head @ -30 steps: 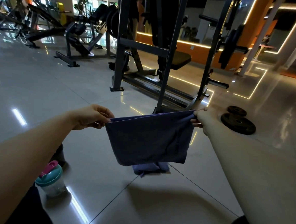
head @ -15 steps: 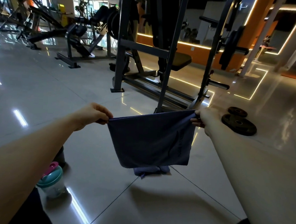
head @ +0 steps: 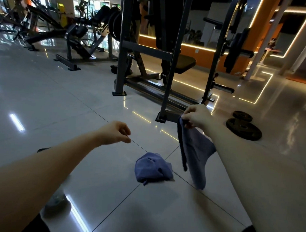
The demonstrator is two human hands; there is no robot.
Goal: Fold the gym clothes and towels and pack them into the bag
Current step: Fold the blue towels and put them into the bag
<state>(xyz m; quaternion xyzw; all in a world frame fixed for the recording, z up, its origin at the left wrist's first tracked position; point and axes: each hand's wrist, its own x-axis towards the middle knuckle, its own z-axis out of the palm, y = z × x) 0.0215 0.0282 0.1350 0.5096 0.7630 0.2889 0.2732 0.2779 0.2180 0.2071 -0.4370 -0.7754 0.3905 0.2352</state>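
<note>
Hanging from right hand [head: 197,116] pinch: blue cloth [head: 194,153], w/ left hand [head: 115,133] loose alongside.

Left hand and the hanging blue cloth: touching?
Apart. Head view shows floor between the left hand and the blue cloth, which the right hand pinches.

The left forearm [head: 39,172] covered most of a pale round container [head: 56,205] on the near-left floor. The visible part was blurred, and its type could not be determined. A dark flat object [head: 43,149] farther left showed only one edge. The blue-grey fabric garment [head: 192,153] ran behind the right forearm [head: 252,174], and its lower tip was blurred. The dark steel rack [head: 123,43] was cut off at the top edge.
</note>
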